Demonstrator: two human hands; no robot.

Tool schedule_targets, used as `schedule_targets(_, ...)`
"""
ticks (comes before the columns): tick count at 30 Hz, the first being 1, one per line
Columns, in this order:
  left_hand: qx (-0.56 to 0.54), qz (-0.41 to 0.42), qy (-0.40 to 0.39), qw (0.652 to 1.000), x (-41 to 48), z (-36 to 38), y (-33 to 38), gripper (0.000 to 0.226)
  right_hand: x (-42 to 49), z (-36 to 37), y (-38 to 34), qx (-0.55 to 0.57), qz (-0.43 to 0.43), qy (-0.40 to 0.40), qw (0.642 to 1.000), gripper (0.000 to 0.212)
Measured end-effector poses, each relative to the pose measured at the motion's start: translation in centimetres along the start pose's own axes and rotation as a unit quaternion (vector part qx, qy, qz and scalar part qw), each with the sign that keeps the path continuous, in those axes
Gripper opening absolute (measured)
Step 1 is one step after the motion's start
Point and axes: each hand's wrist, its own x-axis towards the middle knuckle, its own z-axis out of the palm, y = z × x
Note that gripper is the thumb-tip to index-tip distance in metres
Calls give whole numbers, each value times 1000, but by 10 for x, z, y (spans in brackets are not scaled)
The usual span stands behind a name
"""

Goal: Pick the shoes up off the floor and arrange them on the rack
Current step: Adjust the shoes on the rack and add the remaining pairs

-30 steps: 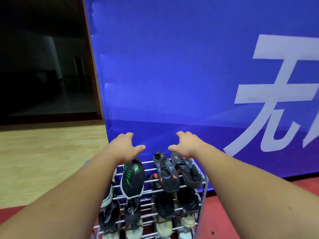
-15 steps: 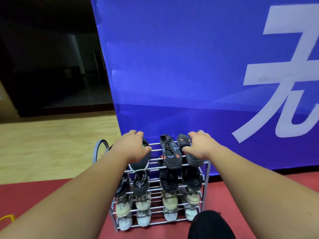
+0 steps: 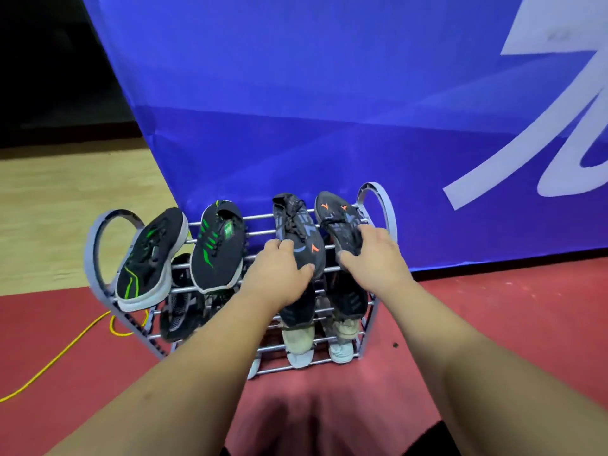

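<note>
The left hand (image 3: pixel 279 271) grips the near end of a dark shoe with orange marks (image 3: pixel 297 232). Its fingers lie over the top and its thumb curls round the side. The right hand (image 3: pixel 375 255) grips the second orange-marked shoe (image 3: pixel 339 222) the same way, at its near end. The two hands are apart, one on each shoe. Both shoes lie side by side on the right half of the top shelf of the rack (image 3: pixel 383 200).

Two black shoes with green stripes sit on the left half of the top shelf. The inner green shoe (image 3: pixel 217 251) lies flat, near the left hand. The outer green shoe (image 3: pixel 151 258) leans on its side against the round end of the rack.

More shoes fill the shelves below. There is a black mesh shoe (image 3: pixel 177 307) on the left and pale shoes (image 3: pixel 297 339) lower down on the right.

The rack is grey, with thin metal bars. It stands on the red floor (image 3: pixel 493 324) in front of a big blue banner (image 3: pixel 329 93) with white shapes. A yellow cable (image 3: pixel 65 348) lies on the red floor to the left. Past it is a wood floor (image 3: pixel 65 209).
</note>
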Motion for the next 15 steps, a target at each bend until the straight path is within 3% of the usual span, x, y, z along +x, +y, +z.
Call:
schedule_targets(5, -44, -31, 54, 997, 23, 38, -1, 76, 17, 28, 10, 80, 5, 48, 996, 76)
schedule_targets(8, -78, -34, 85, 993, 30, 54, -4, 88, 28, 39, 16, 83, 41, 37, 995, 90)
schedule_targets(15, -114, -41, 67, 990, 44, 56, -1, 112, 42, 44, 12, 24, 53, 26, 998, 86)
